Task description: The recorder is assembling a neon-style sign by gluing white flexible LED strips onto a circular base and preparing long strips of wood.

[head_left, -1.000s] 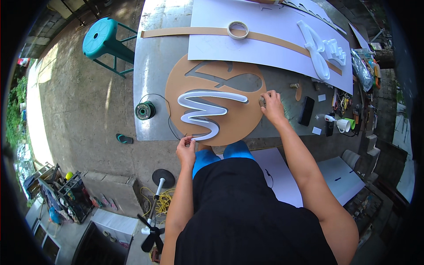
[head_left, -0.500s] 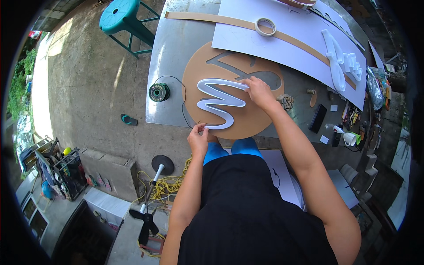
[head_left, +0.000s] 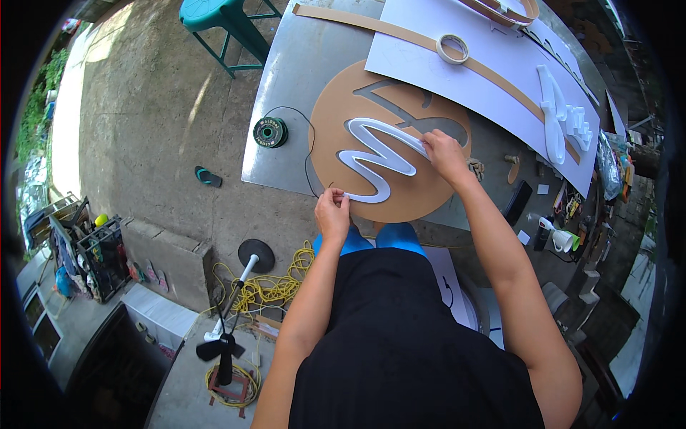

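A white, wavy letter-shaped piece (head_left: 409,169) with raised edges is held between my two hands over a round brown board (head_left: 336,107). My right hand (head_left: 444,154) pinches its upper right end. At the lower left end, the fingers of my left hand (head_left: 332,212) are closed on it. Curved letter shapes are cut through the far part of the board, and grey shows through them. Left of the board stands a green-and-black spool (head_left: 270,133); its thin dark wire runs down beside my left hand. Whether the piece touches the board cannot be made out.
White sheets (head_left: 418,71) cover the far right of the metal table, with a brown strip (head_left: 357,23), a tape roll (head_left: 452,49) and white letter pieces (head_left: 552,118) on them. A phone (head_left: 517,202) lies at right. On the floor are yellow cord (head_left: 286,282) and a fan (head_left: 223,350).
The wavy piece has turned a little clockwise, its right end dropping with my right hand. Both hands keep their hold. The whole view has shifted slightly.
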Demonstrator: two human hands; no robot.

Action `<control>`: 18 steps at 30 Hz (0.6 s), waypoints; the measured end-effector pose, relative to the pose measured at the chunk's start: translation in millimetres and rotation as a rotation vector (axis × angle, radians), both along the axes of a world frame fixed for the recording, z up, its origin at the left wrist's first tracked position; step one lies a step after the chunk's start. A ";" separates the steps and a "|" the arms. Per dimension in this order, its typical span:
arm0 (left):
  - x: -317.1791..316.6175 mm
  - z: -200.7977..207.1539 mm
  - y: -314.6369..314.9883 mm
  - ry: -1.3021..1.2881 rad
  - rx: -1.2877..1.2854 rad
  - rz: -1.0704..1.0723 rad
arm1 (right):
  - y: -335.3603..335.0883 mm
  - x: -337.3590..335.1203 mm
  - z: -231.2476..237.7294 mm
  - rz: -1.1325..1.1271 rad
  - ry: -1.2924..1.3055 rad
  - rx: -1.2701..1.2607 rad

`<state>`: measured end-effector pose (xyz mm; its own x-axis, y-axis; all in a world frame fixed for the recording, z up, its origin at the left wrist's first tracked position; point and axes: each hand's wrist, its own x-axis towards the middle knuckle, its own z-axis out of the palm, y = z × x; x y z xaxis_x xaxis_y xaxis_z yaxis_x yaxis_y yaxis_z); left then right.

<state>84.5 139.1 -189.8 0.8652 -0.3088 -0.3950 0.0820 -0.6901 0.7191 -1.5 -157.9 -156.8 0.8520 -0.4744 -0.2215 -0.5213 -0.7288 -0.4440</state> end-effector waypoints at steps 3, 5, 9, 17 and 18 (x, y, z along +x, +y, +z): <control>-0.7 -3.6 3.0 0.003 0.024 -0.022 | 2.3 3.2 1.3 -0.003 0.001 -0.011; -1.3 -4.9 3.5 0.003 0.019 -0.022 | 2.9 4.3 1.4 -0.002 0.001 -0.007; -1.7 -2.7 1.4 0.004 -0.015 0.011 | 2.9 8.1 -2.3 -0.003 0.009 -0.003; 0.9 -0.5 0.4 0.013 0.001 0.014 | 1.8 13.3 3.9 -0.010 0.095 -0.014; 2.3 2.1 -0.5 -0.024 0.061 -0.046 | 2.2 14.1 6.0 -0.012 0.127 -0.012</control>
<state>86.7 138.6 -187.7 0.8602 -0.3247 -0.3933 0.0319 -0.7355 0.6768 12.6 -155.7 -150.8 0.8117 -0.4876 -0.3215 -0.5814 -0.7270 -0.3654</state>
